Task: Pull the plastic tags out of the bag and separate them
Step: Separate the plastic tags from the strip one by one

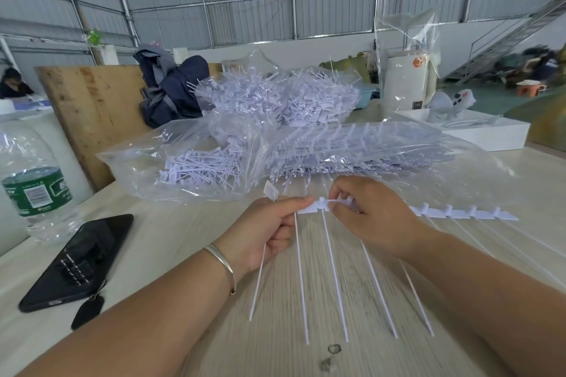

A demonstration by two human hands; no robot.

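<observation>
The strip of plastic tags hangs just above the worktop, light, thin and springy; best pinched at the flat heads. The left hand grips one end tag, the right hand pinches the strip. The bag lies behind.

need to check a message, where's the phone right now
In the head view the phone lies face up on the table at the left, just in front of the water bottle and to the left of the left hand.
</observation>
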